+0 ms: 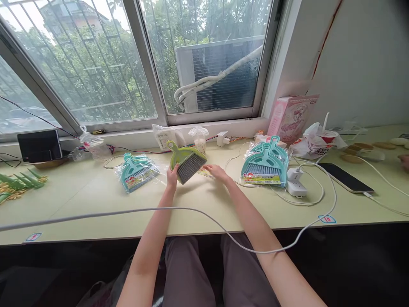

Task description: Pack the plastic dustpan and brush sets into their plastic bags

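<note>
My left hand (pixel 172 175) grips a lime-green dustpan (pixel 174 158) with a grey-bristled hand brush (pixel 191 167) nested in it. The set is tilted above the table, handle end up and to the left. Just right of the bristles, my right hand (pixel 217 172) has its fingers pinched at a small printed card (pixel 203 172), partly hidden behind the brush. To the left lies a turquoise dustpan and brush set (pixel 136 172) in clear plastic. Several more wrapped turquoise sets (pixel 266 164) are stacked to the right.
A white cable (pixel 191 209) runs across the table's front and over my right forearm. A white power adapter (pixel 296 187) and a phone (pixel 347 177) sit at right. Behind are a lidded cup (pixel 200 143), a pink box (pixel 290 117) and the window. A black tablet (pixel 40 146) stands at left.
</note>
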Action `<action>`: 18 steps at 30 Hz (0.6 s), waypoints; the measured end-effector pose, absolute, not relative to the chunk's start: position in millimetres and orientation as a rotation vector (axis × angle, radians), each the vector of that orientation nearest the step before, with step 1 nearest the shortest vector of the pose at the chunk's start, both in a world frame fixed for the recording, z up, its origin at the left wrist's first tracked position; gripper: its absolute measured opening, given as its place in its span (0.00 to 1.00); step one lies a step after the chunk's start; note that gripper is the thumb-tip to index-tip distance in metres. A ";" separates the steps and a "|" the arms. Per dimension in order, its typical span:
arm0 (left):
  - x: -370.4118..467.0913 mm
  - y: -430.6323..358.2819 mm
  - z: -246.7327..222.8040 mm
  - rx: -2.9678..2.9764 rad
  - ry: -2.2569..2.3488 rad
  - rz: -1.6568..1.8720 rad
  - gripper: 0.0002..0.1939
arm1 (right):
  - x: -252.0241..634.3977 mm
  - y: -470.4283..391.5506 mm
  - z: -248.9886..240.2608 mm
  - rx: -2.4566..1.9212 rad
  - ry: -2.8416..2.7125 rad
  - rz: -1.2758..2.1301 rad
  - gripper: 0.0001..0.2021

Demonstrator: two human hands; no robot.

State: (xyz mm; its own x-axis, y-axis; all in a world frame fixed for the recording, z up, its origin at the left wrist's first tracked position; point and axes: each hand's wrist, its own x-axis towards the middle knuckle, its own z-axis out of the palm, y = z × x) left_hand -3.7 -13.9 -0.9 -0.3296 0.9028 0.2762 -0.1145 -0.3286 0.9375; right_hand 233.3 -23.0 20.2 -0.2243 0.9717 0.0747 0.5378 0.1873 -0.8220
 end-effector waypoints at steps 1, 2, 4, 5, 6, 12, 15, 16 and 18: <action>-7.7 -13.0 -0.7 1.136 1.174 1.803 0.29 | 233.7 -24.9 19.4 -1.512 -2.014 0.751 0.19; -10.8 -12.7 -0.3 1.132 1.209 1.837 0.28 | 233.2 -26.9 18.3 -1.581 -2.145 0.618 0.19; -14.2 -13.2 0.5 1.122 1.260 1.883 0.27 | 230.5 -30.0 16.0 -1.630 -2.295 0.489 0.21; -14.5 -13.8 0.8 1.116 1.273 1.896 0.26 | 228.8 -30.7 15.1 -1.631 -2.322 0.489 0.20; -14.3 -14.5 1.0 1.112 1.282 1.901 0.25 | 227.2 -30.7 14.4 -1.628 -2.329 0.511 0.18; -10.5 -18.2 0.8 1.145 1.337 1.841 0.22 | 225.7 -24.1 10.5 -1.769 -2.065 0.567 0.30; -9.6 -20.1 1.9 1.160 1.358 1.833 0.21 | 230.3 -20.4 8.1 -1.809 -1.950 0.617 0.32; -9.3 -20.8 2.6 1.163 1.363 1.830 0.21 | 231.9 -19.3 7.5 -1.799 -1.939 0.623 0.29; -8.6 -22.3 4.2 1.165 1.376 1.823 0.20 | 234.5 -17.2 6.9 -1.752 -1.896 0.619 0.23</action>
State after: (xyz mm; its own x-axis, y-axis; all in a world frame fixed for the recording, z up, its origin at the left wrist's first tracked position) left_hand -8.6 -22.3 4.2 -0.4588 0.8362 0.3004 0.0599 -0.3083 0.9494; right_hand 234.5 -17.2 6.9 -0.0632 0.9970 0.0443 0.7791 0.0771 -0.6221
